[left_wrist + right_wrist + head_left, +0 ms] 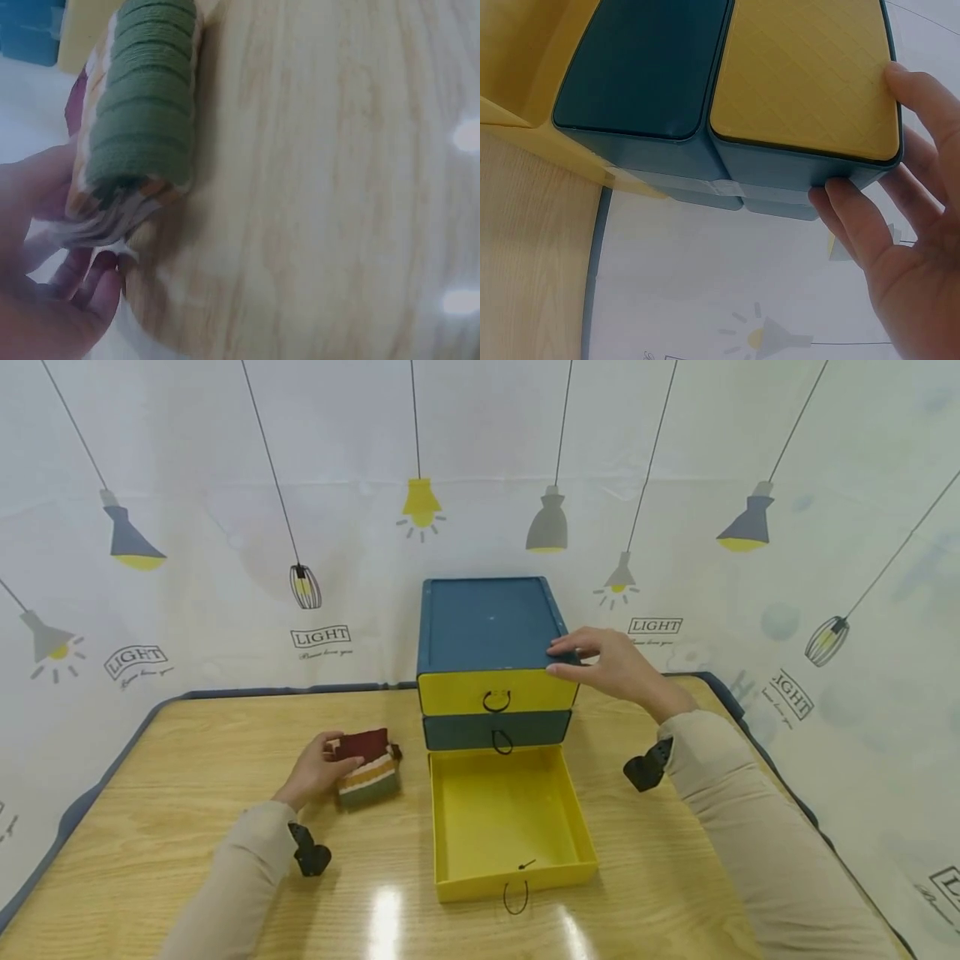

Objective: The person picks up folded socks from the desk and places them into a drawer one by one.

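Observation:
A folded striped knit cloth (369, 772), maroon, cream and green, lies on the wooden table (172, 760) left of a small drawer cabinet (487, 622). My left hand (337, 765) grips the cloth's left end, thumb on top. In the left wrist view the green-ribbed cloth (142, 97) rests on the table with my left hand (67, 232) at its edge, fingers below it. My right hand (559, 660) holds the cabinet's top right front corner, thumb on the blue top. The right wrist view shows the right hand (877, 142) clasping that corner, fingers (847, 210) along the blue side.
The cabinet has a yellow top drawer (497, 692) and a blue middle drawer (495, 730), both closed. Its bottom yellow drawer (517, 881) is pulled fully out toward me and holds nothing. A lamp-print curtain (225, 527) hangs close behind the table.

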`<action>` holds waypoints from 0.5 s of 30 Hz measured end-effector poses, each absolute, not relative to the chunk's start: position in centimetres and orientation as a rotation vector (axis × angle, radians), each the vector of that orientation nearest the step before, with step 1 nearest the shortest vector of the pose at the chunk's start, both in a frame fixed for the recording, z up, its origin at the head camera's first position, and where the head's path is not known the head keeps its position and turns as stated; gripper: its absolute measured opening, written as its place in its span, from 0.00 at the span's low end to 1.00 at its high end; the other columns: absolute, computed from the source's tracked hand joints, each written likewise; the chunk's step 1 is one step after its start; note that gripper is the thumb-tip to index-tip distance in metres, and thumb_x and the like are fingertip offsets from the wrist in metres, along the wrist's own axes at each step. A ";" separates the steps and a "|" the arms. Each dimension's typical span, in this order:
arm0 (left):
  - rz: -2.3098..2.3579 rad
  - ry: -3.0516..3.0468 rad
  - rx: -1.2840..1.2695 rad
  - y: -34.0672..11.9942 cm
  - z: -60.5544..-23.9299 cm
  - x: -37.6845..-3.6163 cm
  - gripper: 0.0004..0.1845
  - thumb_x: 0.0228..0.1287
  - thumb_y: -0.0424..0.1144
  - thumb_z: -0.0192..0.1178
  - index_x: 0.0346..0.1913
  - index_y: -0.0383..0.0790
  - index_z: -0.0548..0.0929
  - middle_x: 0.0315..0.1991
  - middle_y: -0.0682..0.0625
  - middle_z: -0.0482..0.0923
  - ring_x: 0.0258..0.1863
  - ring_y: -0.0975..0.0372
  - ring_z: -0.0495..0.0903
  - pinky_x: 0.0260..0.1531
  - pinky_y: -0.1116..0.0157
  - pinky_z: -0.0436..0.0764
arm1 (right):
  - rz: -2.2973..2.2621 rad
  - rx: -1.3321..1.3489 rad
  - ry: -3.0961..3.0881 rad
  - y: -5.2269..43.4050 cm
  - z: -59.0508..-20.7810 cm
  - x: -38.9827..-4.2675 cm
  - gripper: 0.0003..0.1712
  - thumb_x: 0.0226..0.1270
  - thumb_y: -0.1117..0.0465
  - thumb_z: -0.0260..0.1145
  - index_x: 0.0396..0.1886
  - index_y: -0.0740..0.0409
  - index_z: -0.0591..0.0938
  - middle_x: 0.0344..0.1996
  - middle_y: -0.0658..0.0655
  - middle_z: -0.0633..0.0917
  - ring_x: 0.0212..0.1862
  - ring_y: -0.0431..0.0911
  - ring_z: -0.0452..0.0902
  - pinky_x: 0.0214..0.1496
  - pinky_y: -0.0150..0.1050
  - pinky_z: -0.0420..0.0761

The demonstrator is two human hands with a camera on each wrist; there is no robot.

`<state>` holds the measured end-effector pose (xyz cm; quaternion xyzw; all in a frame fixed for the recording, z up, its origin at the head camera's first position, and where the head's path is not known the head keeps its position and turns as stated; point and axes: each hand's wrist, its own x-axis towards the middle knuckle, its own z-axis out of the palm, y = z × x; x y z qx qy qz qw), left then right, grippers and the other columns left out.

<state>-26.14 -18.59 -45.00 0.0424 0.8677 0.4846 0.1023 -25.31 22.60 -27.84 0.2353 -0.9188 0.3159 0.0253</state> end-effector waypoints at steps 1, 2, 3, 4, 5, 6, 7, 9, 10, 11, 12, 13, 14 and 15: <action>1.432 2.559 0.107 -18.6 -45.0 -26.2 0.43 0.53 0.51 0.62 0.63 0.29 0.55 0.54 0.27 0.58 0.52 0.41 0.63 0.45 0.52 0.71 | 0.978 0.728 -2.841 22.6 -27.9 -25.3 0.20 0.59 0.56 0.63 0.49 0.61 0.78 0.52 0.59 0.75 0.52 0.51 0.70 0.53 0.47 0.69; 1.435 2.553 0.090 -18.5 -45.0 -26.2 0.42 0.53 0.49 0.62 0.63 0.29 0.55 0.54 0.28 0.58 0.53 0.42 0.62 0.46 0.52 0.70 | 0.979 0.728 -2.842 22.6 -27.9 -25.3 0.20 0.59 0.56 0.63 0.49 0.61 0.78 0.52 0.60 0.75 0.52 0.52 0.70 0.53 0.47 0.69; 1.433 2.552 0.076 -18.5 -44.9 -26.2 0.42 0.54 0.48 0.62 0.64 0.28 0.55 0.55 0.28 0.58 0.53 0.42 0.62 0.47 0.52 0.70 | 0.977 0.729 -2.842 22.6 -27.9 -25.3 0.20 0.59 0.56 0.62 0.49 0.61 0.78 0.52 0.60 0.75 0.52 0.52 0.70 0.53 0.47 0.69; 1.437 2.528 0.051 -18.4 -44.7 -26.2 0.42 0.54 0.46 0.62 0.64 0.27 0.54 0.56 0.28 0.58 0.55 0.42 0.61 0.49 0.50 0.68 | 0.976 0.730 -2.842 22.6 -27.9 -25.2 0.20 0.59 0.56 0.62 0.49 0.61 0.78 0.52 0.60 0.75 0.52 0.52 0.70 0.53 0.47 0.69; 1.440 2.518 0.039 -18.3 -44.6 -26.2 0.41 0.55 0.44 0.62 0.64 0.26 0.54 0.55 0.29 0.59 0.54 0.42 0.62 0.49 0.51 0.68 | 0.979 0.730 -2.841 22.6 -27.9 -25.2 0.20 0.59 0.56 0.62 0.49 0.61 0.78 0.52 0.60 0.75 0.52 0.52 0.70 0.53 0.47 0.69; 1.442 2.512 0.031 -18.3 -44.5 -26.2 0.40 0.56 0.43 0.61 0.64 0.26 0.54 0.55 0.29 0.60 0.54 0.43 0.62 0.48 0.52 0.69 | 0.977 0.729 -2.841 22.6 -27.9 -25.2 0.19 0.59 0.56 0.63 0.49 0.61 0.78 0.52 0.60 0.75 0.51 0.51 0.70 0.53 0.47 0.69; 1.451 2.500 0.017 -18.2 -44.4 -26.2 0.39 0.56 0.41 0.61 0.64 0.25 0.54 0.56 0.30 0.61 0.54 0.43 0.63 0.48 0.53 0.69 | 0.976 0.728 -2.841 22.6 -27.9 -25.2 0.19 0.59 0.56 0.63 0.49 0.61 0.78 0.52 0.60 0.75 0.51 0.51 0.70 0.53 0.47 0.69; 1.471 2.478 0.001 -18.2 -44.3 -26.1 0.38 0.57 0.41 0.61 0.64 0.26 0.54 0.56 0.31 0.62 0.55 0.44 0.64 0.47 0.54 0.71 | 0.975 0.730 -2.840 22.6 -27.8 -25.2 0.19 0.59 0.56 0.62 0.48 0.61 0.78 0.51 0.60 0.75 0.51 0.52 0.70 0.53 0.46 0.69; 1.491 2.459 -0.008 -18.2 -44.2 -26.0 0.38 0.57 0.41 0.61 0.64 0.27 0.55 0.56 0.31 0.62 0.54 0.44 0.64 0.47 0.55 0.71 | 0.976 0.727 -2.840 22.6 -27.8 -25.2 0.19 0.59 0.56 0.63 0.48 0.61 0.79 0.51 0.60 0.75 0.51 0.51 0.70 0.53 0.46 0.70; 1.517 2.443 -0.016 -18.2 -44.2 -25.9 0.37 0.57 0.40 0.60 0.64 0.28 0.55 0.56 0.31 0.62 0.55 0.45 0.64 0.46 0.56 0.72 | 0.975 0.726 -2.840 22.6 -27.8 -25.2 0.19 0.59 0.56 0.63 0.48 0.61 0.79 0.51 0.60 0.75 0.51 0.51 0.70 0.53 0.46 0.70; 1.543 2.433 -0.022 -18.2 -44.2 -25.8 0.36 0.57 0.39 0.60 0.64 0.30 0.56 0.56 0.32 0.62 0.55 0.45 0.64 0.46 0.56 0.72 | 0.974 0.725 -2.840 22.6 -27.8 -25.2 0.19 0.59 0.56 0.63 0.48 0.61 0.79 0.51 0.59 0.75 0.51 0.51 0.70 0.53 0.46 0.70; 1.573 2.420 -0.024 -18.1 -44.2 -25.7 0.35 0.57 0.39 0.60 0.64 0.31 0.57 0.56 0.32 0.63 0.55 0.45 0.64 0.46 0.57 0.73 | 0.974 0.724 -2.839 22.6 -27.8 -25.2 0.19 0.59 0.56 0.63 0.48 0.61 0.79 0.51 0.59 0.75 0.51 0.51 0.70 0.53 0.46 0.70; 1.601 2.409 -0.024 -18.1 -44.2 -25.5 0.34 0.57 0.38 0.60 0.64 0.32 0.58 0.57 0.33 0.62 0.55 0.45 0.64 0.45 0.58 0.74 | 0.975 0.723 -2.838 22.6 -27.8 -25.2 0.19 0.59 0.56 0.63 0.48 0.60 0.79 0.51 0.59 0.75 0.51 0.51 0.70 0.53 0.46 0.70; 1.627 2.403 -0.023 -18.0 -44.3 -25.3 0.33 0.57 0.37 0.60 0.63 0.33 0.59 0.56 0.34 0.63 0.55 0.45 0.65 0.44 0.58 0.74 | 0.976 0.721 -2.837 22.6 -27.9 -25.3 0.19 0.58 0.56 0.63 0.48 0.60 0.79 0.51 0.59 0.75 0.51 0.51 0.70 0.52 0.46 0.70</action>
